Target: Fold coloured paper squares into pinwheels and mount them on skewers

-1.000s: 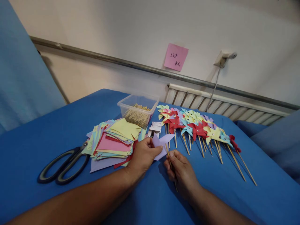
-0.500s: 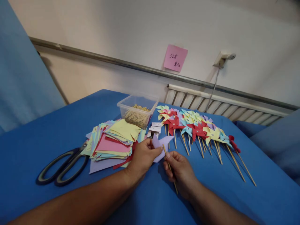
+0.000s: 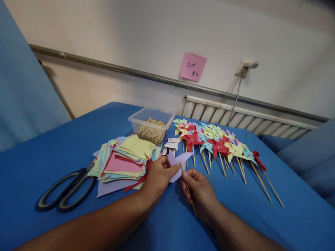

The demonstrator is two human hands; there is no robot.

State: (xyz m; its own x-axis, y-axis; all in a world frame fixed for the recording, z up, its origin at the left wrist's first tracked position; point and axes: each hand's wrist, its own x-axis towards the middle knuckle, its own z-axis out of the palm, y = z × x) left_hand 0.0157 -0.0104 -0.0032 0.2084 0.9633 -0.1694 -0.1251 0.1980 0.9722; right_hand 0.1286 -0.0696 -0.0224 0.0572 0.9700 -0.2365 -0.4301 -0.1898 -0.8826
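Between my hands is a lavender paper pinwheel [image 3: 184, 157], its folded blades facing away from me. My left hand [image 3: 158, 174] pinches the paper by its left side, with the thumb near the centre. A thin wooden stick [image 3: 194, 209] is gripped in my right hand [image 3: 197, 188], its upper end lying against the back of the pinwheel. Whether the two are joined there I cannot tell. Just behind my left hand are small white boxes [image 3: 171, 143], partly hidden. To the left lies a stack of coloured paper squares [image 3: 125, 164].
Finished pinwheels [image 3: 218, 146] in several colours lie in rows on the right, sticks toward me. A clear plastic tub [image 3: 134, 120] of short sticks stands at the back. Large scissors [image 3: 69, 191] lie left on the blue cloth [image 3: 86, 139]. Behind are a wall rail and radiator [image 3: 206, 112].
The view has shifted slightly, so everything sits a little lower and further left. Both hands keep the same hold on the pinwheel and stick.
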